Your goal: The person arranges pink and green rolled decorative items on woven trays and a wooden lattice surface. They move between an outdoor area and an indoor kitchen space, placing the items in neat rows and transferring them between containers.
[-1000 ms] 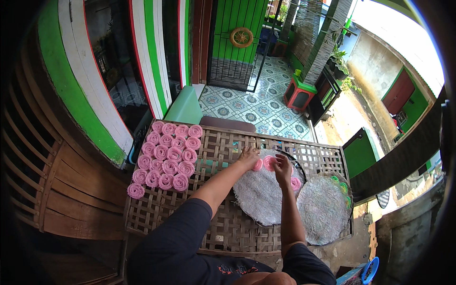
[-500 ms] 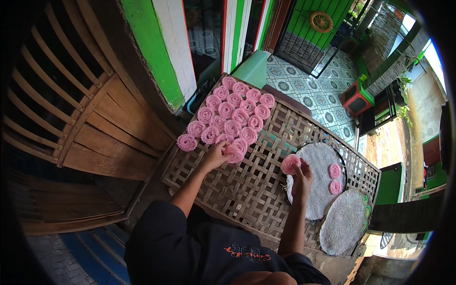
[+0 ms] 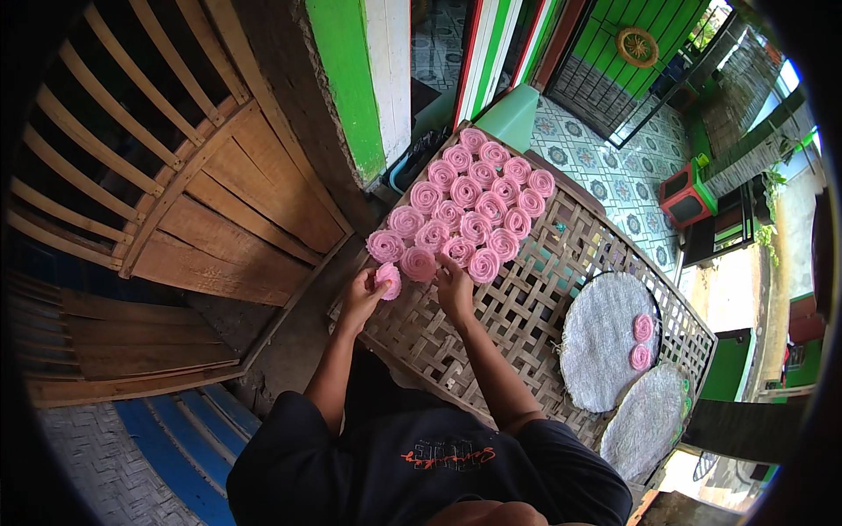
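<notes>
pink rosettes [image 3: 474, 229] are covering the left end of the tabletop [image 3: 430, 346], where the right hand [image 3: 453, 287], near the round mat [image 3: 605, 342] a moment ago, is now joining the left hand [image 3: 358, 304], so work is seemingly centring there. the left is pinching a tilted rosette [image 3: 388, 281]; the right, half curled, is touching another rosette [image 3: 418, 263], its grip unclear, forearms reaching forward.

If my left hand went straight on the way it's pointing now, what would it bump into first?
Beyond the held rosette, your left hand would probably meet the corner rosette first, the leftmost pink one lying in the group, though depth is hard to judge.
</notes>
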`<control>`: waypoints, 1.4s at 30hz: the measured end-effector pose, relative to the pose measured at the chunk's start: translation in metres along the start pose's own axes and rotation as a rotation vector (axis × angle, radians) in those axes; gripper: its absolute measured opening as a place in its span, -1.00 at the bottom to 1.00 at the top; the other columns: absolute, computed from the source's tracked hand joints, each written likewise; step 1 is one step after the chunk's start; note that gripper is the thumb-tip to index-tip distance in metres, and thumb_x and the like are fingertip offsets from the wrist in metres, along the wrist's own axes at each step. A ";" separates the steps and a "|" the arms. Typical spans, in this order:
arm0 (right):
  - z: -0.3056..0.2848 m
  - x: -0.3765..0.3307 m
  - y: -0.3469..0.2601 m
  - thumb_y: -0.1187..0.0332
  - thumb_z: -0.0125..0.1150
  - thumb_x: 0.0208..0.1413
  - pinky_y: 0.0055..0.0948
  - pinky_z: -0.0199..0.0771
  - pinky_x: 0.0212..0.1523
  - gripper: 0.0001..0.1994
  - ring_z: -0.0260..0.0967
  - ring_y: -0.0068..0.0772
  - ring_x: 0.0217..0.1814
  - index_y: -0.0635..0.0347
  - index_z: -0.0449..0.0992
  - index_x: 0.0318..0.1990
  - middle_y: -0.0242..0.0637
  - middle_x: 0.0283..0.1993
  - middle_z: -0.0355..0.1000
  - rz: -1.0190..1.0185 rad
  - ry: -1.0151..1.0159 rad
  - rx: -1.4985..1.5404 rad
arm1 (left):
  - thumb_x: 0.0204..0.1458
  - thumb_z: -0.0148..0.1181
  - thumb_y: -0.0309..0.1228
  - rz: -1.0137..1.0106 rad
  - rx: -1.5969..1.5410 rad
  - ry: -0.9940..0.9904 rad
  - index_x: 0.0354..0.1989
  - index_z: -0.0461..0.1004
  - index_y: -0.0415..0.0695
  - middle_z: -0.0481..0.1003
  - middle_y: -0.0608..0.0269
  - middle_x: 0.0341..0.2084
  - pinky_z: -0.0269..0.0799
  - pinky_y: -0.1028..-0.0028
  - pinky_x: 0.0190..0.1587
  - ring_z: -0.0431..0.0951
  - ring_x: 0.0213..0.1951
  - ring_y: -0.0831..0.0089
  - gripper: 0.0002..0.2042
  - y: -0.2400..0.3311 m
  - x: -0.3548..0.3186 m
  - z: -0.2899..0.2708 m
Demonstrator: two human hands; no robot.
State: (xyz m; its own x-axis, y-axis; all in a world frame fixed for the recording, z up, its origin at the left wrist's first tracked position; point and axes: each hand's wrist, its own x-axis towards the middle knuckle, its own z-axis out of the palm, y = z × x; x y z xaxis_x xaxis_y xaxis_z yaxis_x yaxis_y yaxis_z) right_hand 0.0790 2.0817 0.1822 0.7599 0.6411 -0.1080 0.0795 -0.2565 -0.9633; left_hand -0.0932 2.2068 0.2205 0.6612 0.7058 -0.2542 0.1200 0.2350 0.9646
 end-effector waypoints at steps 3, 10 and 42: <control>-0.042 -0.035 -0.050 0.51 0.07 0.12 -0.30 0.48 -0.10 -0.66 0.51 -0.06 -0.12 0.34 0.43 0.08 0.12 0.11 0.37 -0.169 0.124 -0.201 | 0.08 0.24 -0.45 -0.002 -0.022 -0.080 -0.02 0.41 -0.25 0.48 0.33 -0.22 0.37 0.58 -0.11 0.45 -0.20 0.63 -0.70 0.001 0.007 0.030; -0.157 -0.113 -0.019 0.50 0.14 0.11 -0.43 0.54 -0.22 -0.69 0.55 -0.27 -0.17 0.35 0.43 0.03 -0.01 0.09 0.39 -0.013 0.224 -0.148 | -0.07 0.31 -0.52 0.145 0.518 -0.109 0.00 0.43 -0.23 0.53 0.11 -0.20 0.42 0.42 -0.08 0.54 -0.16 0.31 -0.60 -0.014 0.024 0.104; -0.415 -0.282 0.008 0.52 0.24 -0.02 -0.38 0.47 -0.12 -0.73 0.52 -0.25 -0.18 0.30 0.45 -0.11 -0.12 -0.21 0.52 0.052 0.731 -0.271 | -0.19 0.37 -0.26 0.655 0.973 -0.669 -0.21 0.42 -0.18 0.48 0.00 -0.27 0.45 0.23 -0.09 0.53 -0.21 0.12 -0.60 -0.085 -0.046 0.648</control>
State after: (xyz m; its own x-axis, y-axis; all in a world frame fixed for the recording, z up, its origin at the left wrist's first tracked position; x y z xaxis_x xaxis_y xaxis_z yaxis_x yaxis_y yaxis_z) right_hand 0.1328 1.5986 0.3070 0.9917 0.0086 0.1286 0.1156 -0.5016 -0.8574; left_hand 0.3455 1.7210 0.1958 0.9964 -0.0194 0.0821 -0.0665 -0.7790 0.6235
